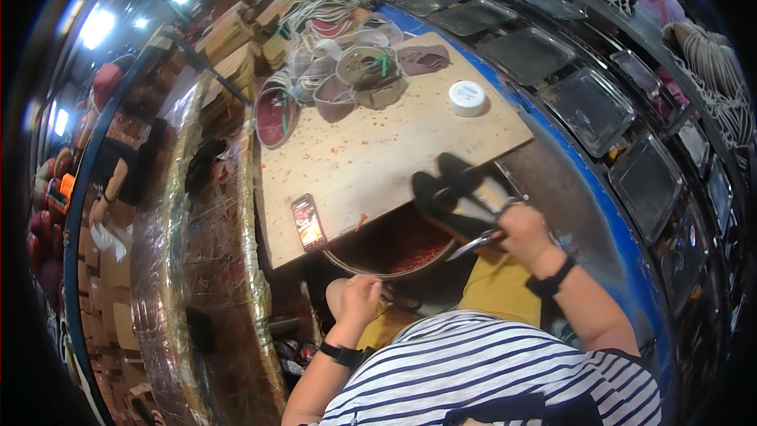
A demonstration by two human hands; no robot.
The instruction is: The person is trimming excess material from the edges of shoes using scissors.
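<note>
My right hand (527, 235), to the right of the board's near edge, is closed. In it are a pair of dark shoes (432, 197) with pale insides, slightly blurred, and what looks like scissors (477, 244), their pointed metal end directed left. Lower and further left, close to my lap, my left hand (359, 300) has its fingers pressed together; whether anything small is between them cannot be seen. Between and beyond my hands, a round basin (386, 274) with reddish scraps sits partly under the wooden board (347, 177).
A phone (308, 222) with a lit screen lies on the board's near left. Small orange scraps dot the wood. Shoe uppers (367, 67) pile up at the back, beside a white round tub (467, 99). Metal-framed trays (587, 110) line the right; a plastic-wrapped rack (169, 268) stands left, a person beyond.
</note>
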